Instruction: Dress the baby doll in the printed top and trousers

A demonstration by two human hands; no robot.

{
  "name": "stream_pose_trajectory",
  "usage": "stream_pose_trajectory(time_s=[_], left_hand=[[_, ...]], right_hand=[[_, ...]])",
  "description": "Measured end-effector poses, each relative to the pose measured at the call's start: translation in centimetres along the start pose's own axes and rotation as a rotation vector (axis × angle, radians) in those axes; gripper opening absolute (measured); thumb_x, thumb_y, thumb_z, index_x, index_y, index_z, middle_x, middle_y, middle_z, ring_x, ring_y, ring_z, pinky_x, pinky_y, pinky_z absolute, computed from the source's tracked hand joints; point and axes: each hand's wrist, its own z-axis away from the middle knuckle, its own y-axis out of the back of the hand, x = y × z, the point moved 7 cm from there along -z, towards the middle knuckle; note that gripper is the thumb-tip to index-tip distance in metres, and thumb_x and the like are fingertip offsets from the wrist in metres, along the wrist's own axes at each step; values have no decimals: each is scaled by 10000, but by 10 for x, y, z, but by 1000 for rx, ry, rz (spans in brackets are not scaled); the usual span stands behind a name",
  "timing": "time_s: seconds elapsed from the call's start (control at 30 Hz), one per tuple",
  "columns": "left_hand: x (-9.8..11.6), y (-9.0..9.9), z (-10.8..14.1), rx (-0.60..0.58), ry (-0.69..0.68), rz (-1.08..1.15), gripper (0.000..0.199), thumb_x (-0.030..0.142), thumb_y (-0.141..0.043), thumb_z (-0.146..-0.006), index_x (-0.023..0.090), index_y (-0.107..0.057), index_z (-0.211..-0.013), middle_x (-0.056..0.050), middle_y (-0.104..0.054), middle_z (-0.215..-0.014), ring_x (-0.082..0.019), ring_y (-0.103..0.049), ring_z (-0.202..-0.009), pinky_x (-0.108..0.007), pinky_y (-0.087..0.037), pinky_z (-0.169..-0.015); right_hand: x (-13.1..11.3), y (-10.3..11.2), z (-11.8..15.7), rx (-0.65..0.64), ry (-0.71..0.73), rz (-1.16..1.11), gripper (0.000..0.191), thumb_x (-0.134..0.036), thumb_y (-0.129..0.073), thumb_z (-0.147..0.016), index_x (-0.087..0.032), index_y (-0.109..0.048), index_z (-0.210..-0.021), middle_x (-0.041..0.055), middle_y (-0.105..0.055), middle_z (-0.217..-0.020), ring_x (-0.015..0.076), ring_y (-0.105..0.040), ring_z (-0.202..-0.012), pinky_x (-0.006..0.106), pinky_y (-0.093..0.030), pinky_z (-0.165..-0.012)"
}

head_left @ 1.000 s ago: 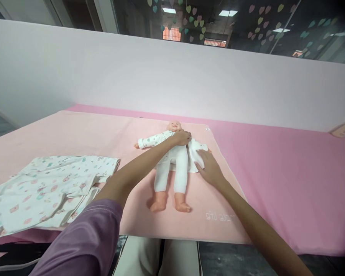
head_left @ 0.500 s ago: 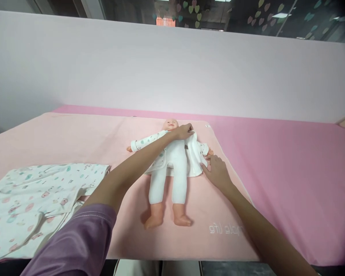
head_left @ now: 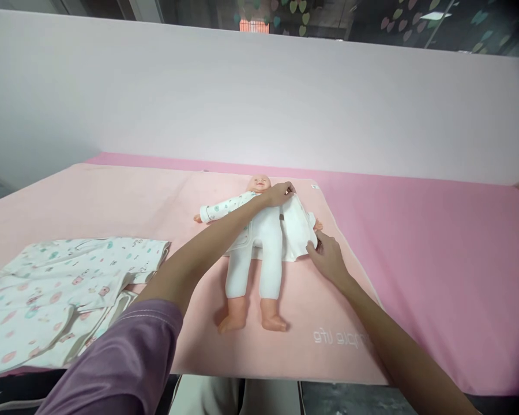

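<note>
A baby doll [head_left: 271, 230] with a white body lies on its back, head away from me. It wears a white printed jacket [head_left: 297, 230] that lies open at the front, its right-hand panel spread out. My left hand [head_left: 280, 194] reaches across the doll's chest and is closed on the upper edge of that panel, near the neck. The lower outer corner of the same panel is pinched in my right hand [head_left: 327, 252], beside the doll's small hand. The doll's legs and bare feet point toward me.
Printed cloths or garments [head_left: 69, 288] lie in a pile at the left. A light pink mat [head_left: 225, 357] lies under the doll, over a darker pink cover [head_left: 436, 276]. A white wall [head_left: 259, 104] stands behind.
The jacket panel is now pulled flatter and more taut toward the right. My right hand has closed its fingers on the panel's corner. The view has shifted slightly.
</note>
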Motion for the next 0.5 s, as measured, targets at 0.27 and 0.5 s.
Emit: stream_pose_trajectory(time_s=[0.27, 0.5], left_hand=[[13, 0, 18, 101, -14, -227, 303, 214, -482, -1043, 192, -649, -1295, -135, -676, -1420, -285, -601, -1331, -422, -494, -1101], [12, -12, 32, -79, -18, -381, 488, 391, -344, -1105, 121, -716, -1271, -204, -757, -1262, -342, -687, -1213, -457, -492, -1066]], right_hand=[[7, 5, 3, 118, -31, 199, 399, -545, -709, -830, -233, -557, -1026, 117, -716, -1026, 339, -655, -989, 488, -512, -900], [-32, -28, 22, -353, 458, 88, 627, -468, -368, -1138, -314, -261, -1736, 51, -284, -1806, 279, -225, -1691, 553, -267, -1358]])
